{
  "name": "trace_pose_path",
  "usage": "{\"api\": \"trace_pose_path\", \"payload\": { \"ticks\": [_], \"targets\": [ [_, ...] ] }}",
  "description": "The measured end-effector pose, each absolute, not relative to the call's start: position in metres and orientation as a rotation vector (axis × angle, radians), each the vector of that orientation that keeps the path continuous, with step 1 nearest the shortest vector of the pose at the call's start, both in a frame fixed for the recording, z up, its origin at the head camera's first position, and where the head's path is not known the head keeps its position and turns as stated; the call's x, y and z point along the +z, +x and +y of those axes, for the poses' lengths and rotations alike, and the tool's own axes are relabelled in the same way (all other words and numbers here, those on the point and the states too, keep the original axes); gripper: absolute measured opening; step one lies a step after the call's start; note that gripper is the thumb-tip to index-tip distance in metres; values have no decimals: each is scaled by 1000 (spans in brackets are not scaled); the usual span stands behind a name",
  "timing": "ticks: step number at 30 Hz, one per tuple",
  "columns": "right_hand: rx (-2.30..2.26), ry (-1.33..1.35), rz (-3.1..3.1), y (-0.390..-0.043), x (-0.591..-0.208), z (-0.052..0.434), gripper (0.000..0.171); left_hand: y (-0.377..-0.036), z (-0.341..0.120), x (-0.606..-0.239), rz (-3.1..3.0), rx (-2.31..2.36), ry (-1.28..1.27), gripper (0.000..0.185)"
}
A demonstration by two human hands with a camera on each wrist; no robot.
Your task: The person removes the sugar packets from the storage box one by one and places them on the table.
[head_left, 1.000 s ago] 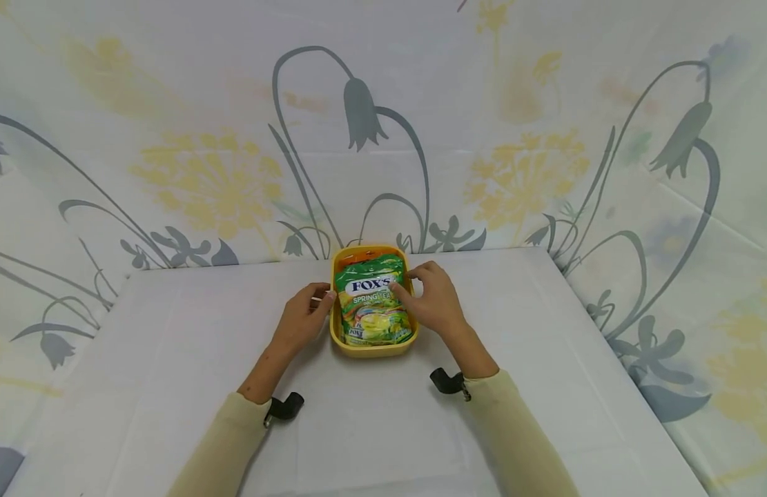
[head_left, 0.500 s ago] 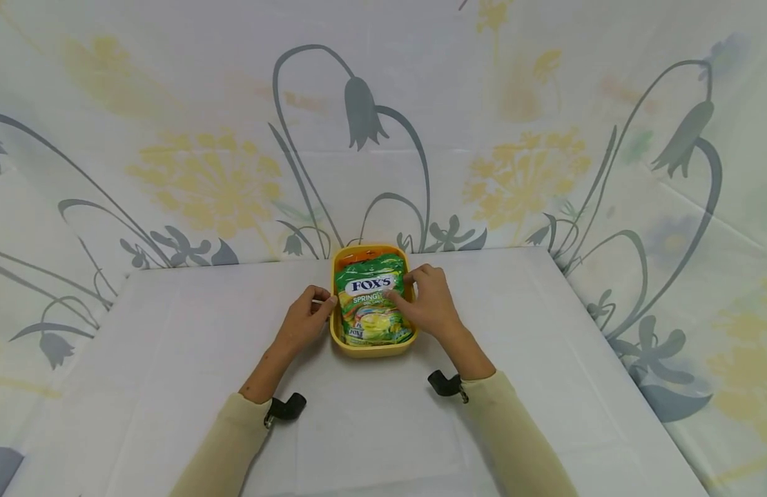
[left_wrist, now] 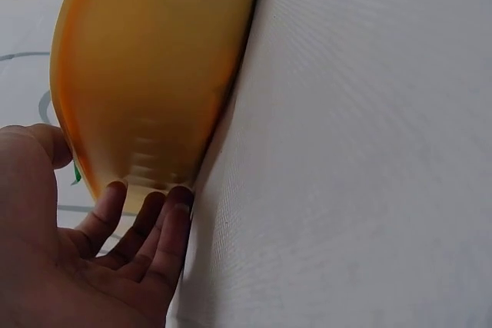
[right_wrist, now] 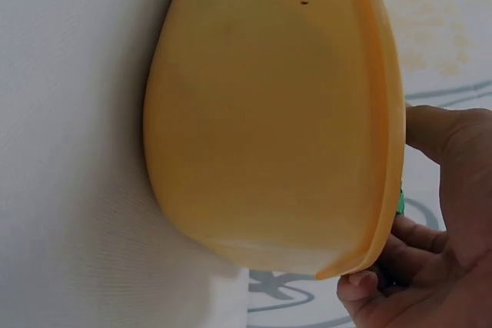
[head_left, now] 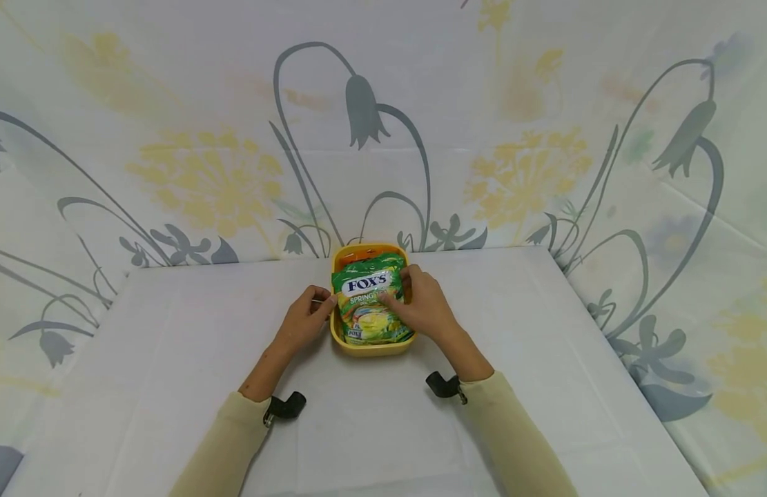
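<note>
A green candy bag (head_left: 371, 314) marked FOX'S SPRING TEA lies in a yellow plastic basket (head_left: 373, 351), its upper left corner overlapping the left rim. My right hand (head_left: 425, 304) pinches the bag at its right side, thumb on the front and fingers curled behind its edge. On the other side, my left hand (head_left: 305, 317) holds the basket's left wall. In the left wrist view the thumb is at the rim and the fingertips (left_wrist: 181, 193) lie along the outer wall. From the right wrist, the basket wall hides most of the bag.
An orange packet (head_left: 353, 257) shows behind the green bag inside the basket. The basket stands on a white-covered table (head_left: 545, 345) near its back edge. Behind rises a flower-printed cloth (head_left: 234, 103).
My right hand has moved slightly left and its fingers have gone in behind the bag's edge. The bag has shifted left and tilted a little. My left hand stays at the basket.
</note>
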State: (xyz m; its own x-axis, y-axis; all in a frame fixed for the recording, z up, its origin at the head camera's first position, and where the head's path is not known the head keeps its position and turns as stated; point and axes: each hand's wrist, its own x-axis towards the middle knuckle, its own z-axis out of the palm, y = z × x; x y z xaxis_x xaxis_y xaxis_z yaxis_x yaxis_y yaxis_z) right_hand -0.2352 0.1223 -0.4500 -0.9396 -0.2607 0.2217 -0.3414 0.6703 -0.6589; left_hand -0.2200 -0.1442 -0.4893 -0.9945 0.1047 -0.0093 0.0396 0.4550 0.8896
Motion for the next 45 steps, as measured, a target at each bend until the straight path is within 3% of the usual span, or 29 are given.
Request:
{"api": "trace_pose_path", "payload": {
  "ticks": [23,35,45],
  "targets": [
    [1270,711,-2862,-229,-438,124,82,-222,-147,-494,2617,1577,157,40],
    [1408,730,-2888,-228,-434,127,83,-224,-149,-497,2604,1583,173,42],
    [1543,649,-2834,-229,-436,126,74,-223,-149,-497,2600,1587,187,44]
  ]
}}
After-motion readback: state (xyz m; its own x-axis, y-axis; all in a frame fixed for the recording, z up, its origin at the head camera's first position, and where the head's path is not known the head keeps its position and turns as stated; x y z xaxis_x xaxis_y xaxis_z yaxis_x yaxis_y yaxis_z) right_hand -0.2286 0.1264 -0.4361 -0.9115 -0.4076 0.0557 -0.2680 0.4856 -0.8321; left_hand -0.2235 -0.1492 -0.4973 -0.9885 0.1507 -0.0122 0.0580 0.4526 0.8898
